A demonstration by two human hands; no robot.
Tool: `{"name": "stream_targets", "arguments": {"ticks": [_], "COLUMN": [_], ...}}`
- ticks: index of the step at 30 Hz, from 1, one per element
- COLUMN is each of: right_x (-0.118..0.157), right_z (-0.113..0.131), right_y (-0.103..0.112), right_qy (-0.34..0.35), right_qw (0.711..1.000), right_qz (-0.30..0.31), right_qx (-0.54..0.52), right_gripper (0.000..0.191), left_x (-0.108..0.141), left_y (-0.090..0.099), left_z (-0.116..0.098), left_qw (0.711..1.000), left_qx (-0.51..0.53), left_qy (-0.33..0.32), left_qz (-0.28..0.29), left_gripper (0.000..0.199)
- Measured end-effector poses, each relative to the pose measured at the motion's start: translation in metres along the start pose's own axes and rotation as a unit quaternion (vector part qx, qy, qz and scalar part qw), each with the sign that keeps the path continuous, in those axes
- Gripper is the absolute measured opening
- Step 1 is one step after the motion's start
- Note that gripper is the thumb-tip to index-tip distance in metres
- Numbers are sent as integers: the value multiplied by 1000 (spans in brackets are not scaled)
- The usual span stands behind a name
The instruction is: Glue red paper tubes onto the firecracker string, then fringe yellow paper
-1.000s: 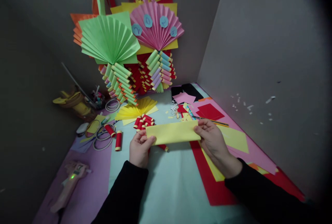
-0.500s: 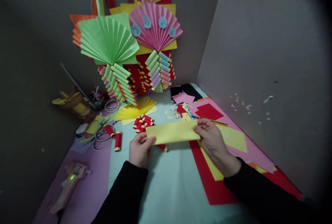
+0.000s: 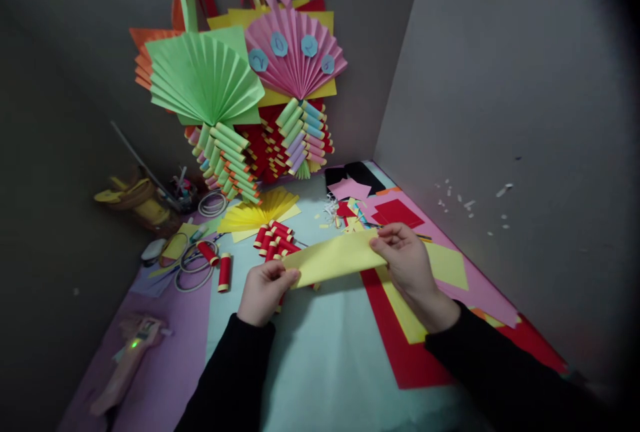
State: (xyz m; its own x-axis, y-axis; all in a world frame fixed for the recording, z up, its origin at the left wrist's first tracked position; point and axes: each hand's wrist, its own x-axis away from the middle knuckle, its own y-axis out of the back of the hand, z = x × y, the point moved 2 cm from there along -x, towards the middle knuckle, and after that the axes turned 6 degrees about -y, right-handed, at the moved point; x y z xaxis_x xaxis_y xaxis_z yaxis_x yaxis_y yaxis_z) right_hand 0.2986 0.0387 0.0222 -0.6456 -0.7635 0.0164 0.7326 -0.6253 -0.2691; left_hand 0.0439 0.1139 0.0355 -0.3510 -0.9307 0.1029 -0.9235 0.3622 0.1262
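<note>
The thumb and fingers of the left hand (image 3: 263,292) were closed narrowly on one end of a yellow paper strip (image 3: 333,259), and those of the right hand (image 3: 410,269) pinched the other end. The strip spanned the gap between them, its right end a little higher in view, above the middle of the table (image 3: 305,365). Whether it was one layer or folded could not be told.

The step in hand looked like holding the paper out by its ends. Any move from there seemed to call for light, matched pinches, as uneven pulling could crease or skew it.

Just beyond the left fingers lay a cluster of red rolls (image 3: 270,239), partly hidden by the strip. Farther toward the left edge were two loose rolls (image 3: 225,272), one resting by some rings (image 3: 193,279); a glue gun (image 3: 125,365), its green light showing, lay nearer that edge. Under the right wrist, a red sheet (image 3: 420,365) and a yellow sheet (image 3: 403,305) overlapped, in from the right edge.
</note>
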Motion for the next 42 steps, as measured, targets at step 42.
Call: {"name": "stream_targets", "arguments": {"ticks": [42], "right_x": [69], "right_z": [-19], "right_y": [-107], "right_qy": [-48], "right_qw": [992], "right_qz": [104], "right_qx": [56], "right_gripper": [26], "left_x": [9], "left_y": [-20], "left_z": [11], "left_qw": [933], "left_qx": [341], "left_qy": [-84], "left_qz": [-81], "left_gripper": [40]}}
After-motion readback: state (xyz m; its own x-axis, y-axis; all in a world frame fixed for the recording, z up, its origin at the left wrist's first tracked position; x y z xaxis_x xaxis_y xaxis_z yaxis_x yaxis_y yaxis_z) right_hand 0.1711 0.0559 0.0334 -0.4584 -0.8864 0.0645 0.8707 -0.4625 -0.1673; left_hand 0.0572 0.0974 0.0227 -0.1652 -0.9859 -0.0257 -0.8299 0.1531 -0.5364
